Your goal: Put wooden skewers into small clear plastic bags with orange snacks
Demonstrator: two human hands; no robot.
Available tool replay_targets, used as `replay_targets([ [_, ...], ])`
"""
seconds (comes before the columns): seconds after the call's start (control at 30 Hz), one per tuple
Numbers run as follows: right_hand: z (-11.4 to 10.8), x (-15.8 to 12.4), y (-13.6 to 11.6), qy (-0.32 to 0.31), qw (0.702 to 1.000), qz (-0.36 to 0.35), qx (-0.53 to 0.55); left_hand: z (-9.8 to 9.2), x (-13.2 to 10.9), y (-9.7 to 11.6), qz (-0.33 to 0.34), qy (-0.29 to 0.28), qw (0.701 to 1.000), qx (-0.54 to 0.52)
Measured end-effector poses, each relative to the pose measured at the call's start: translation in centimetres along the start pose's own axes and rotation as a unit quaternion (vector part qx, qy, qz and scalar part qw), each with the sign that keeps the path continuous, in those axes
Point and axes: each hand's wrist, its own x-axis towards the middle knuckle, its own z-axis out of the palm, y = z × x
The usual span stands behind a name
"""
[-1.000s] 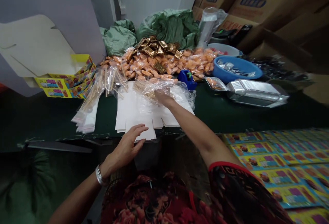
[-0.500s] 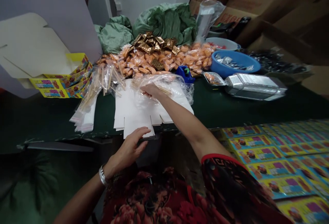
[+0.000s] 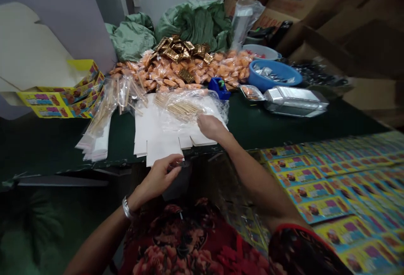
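Thin wooden sticks [image 3: 181, 110] lie in a loose pile on a crumpled clear plastic bag [image 3: 217, 100], which rests on stacked white card sheets [image 3: 162, 144]. At the right end of the sticks is my right hand [image 3: 211, 126]. Its fingers are curled closed, and whatever they hold cannot be made out. My left hand [image 3: 162, 174], with a silver bracelet at the wrist, hovers by the front edge of the card. Thumb and fingers are apart there, with nothing seen between them.
Behind lie orange packets [image 3: 170, 73] with gold sachets [image 3: 176, 49] on top. A blue tape dispenser [image 3: 218, 87], blue basin [image 3: 273, 75] and foil trays [image 3: 296, 100] stand right. Bagged sticks [image 3: 101, 117] and yellow boxes [image 3: 47, 104] are left; printed boxes [image 3: 315, 186] fill the lower right.
My right hand has drawn back from over the sticks toward me and to the right, uncovering the pile. My left hand stays near the card's front edge, its fingers slightly more bent.
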Motion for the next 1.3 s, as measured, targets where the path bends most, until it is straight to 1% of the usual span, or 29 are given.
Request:
replay_targets([
  [0.03, 0.2, -2.2, 1.0, 0.009, 1.000, 0.002, 0.010, 0.4, 0.5, 0.0, -0.028, -0.010, 0.998, -0.048],
  [0.1, 1.2, -6.6, 2.4, 0.021, 0.998, -0.011, 0.057, 1.0, 1.6, -0.2, -0.080, -0.027, 0.985, -0.152],
  [0.13, 2.0, -8.6, 2.7, 0.025, 0.986, -0.030, 0.159, 1.3, 2.0, -0.3, -0.096, -0.028, 0.974, -0.204],
  [0.17, 3.0, -10.4, 2.7, 0.016, 0.966, -0.045, 0.255, 1.6, 2.4, -0.4, -0.102, -0.024, 0.962, -0.251],
  [0.2, 4.1, -11.8, 2.4, 0.004, 0.945, -0.058, 0.323, 1.7, 2.7, -0.5, -0.099, -0.013, 0.952, -0.291],
  [0.23, 5.2, -12.9, 2.0, -0.008, 0.927, -0.069, 0.369, 1.8, 2.8, -0.5, -0.090, 0.003, 0.943, -0.322],
  [0.27, 6.2, -13.6, 1.3, -0.021, 0.916, -0.081, 0.393, 1.7, 2.7, -0.4, -0.077, 0.021, 0.937, -0.341],
  [0.3, 7.1, -14.0, 0.5, -0.034, 0.911, -0.093, 0.401, 1.6, 2.6, -0.3, -0.064, 0.038, 0.934, -0.350],
  [0.37, 8.3, -14.1, -1.0, -0.058, 0.909, -0.119, 0.395, 1.0, 2.0, 0.0, -0.042, 0.072, 0.936, -0.342],
  [0.43, 8.8, -13.7, -2.4, -0.084, 0.907, -0.149, 0.385, 0.0, 1.2, 0.4, -0.025, 0.106, 0.944, -0.313],
  [0.5, 9.0, -13.1, -3.6, -0.108, 0.904, -0.183, 0.372, -1.2, 0.4, 0.6, 0.001, 0.165, 0.948, -0.273],
  [0.6, 9.3, -12.4, -5.1, -0.134, 0.893, -0.233, 0.360, -3.1, -0.8, 0.8, 0.050, 0.261, 0.942, -0.204],
  [0.67, 9.6, -12.1, -6.2, -0.164, 0.877, -0.249, 0.377, -4.1, -1.5, 0.6, 0.055, 0.301, 0.937, -0.167],
  [0.77, 10.2, -11.9, -7.9, -0.213, 0.840, -0.240, 0.437, -5.0, -2.3, -0.1, 0.027, 0.324, 0.932, -0.159],
  [0.83, 10.7, -11.7, -8.9, -0.216, 0.826, -0.225, 0.470, -5.3, -2.8, -0.9, 0.005, 0.316, 0.930, -0.186],
  [0.93, 11.4, -11.3, -10.1, -0.185, 0.830, -0.228, 0.474, -5.9, -3.9, -2.6, -0.019, 0.312, 0.917, -0.247],
  [1.0, 11.8, -10.9, -10.8, -0.178, 0.837, -0.253, 0.452, -7.1, -4.9, -3.9, -0.039, 0.320, 0.910, -0.261],
  [1.03, 11.9, -10.7, -11.1, -0.178, 0.840, -0.265, 0.438, -8.1, -5.4, -4.5, -0.049, 0.332, 0.909, -0.246],
  [1.07, 12.0, -10.4, -11.4, -0.176, 0.844, -0.273, 0.426, -9.4, -5.9, -5.0, -0.056, 0.361, 0.908, -0.206],
  [1.1, 12.0, -10.1, -11.7, -0.172, 0.848, -0.278, 0.417, -11.0, -6.3, -5.5, -0.062, 0.405, 0.902, -0.138],
  [1.13, 12.0, -9.9, -12.0, -0.164, 0.851, -0.279, 0.413, -12.9, -6.5, -5.8, -0.067, 0.456, 0.886, -0.044],
  [1.17, 11.9, -9.6, -12.3, -0.154, 0.854, -0.281, 0.411, -14.8, -6.5, -5.9, -0.074, 0.502, 0.860, 0.063],
  [1.2, 11.8, -9.4, -12.6, -0.145, 0.854, -0.285, 0.410, -16.7, -6.2, -6.0, -0.086, 0.528, 0.828, 0.170],
  [1.23, 11.6, -9.2, -12.8, -0.138, 0.853, -0.291, 0.410, -18.4, -5.9, -5.9, -0.104, 0.527, 0.802, 0.263],
  [1.27, 11.4, -9.1, -13.1, -0.133, 0.852, -0.298, 0.409, -19.9, -5.3, -5.7, -0.128, 0.501, 0.788, 0.335],
  [1.3, 11.3, -9.0, -13.2, -0.129, 0.851, -0.304, 0.408, -20.9, -4.8, -5.6, -0.157, 0.459, 0.786, 0.384],
])
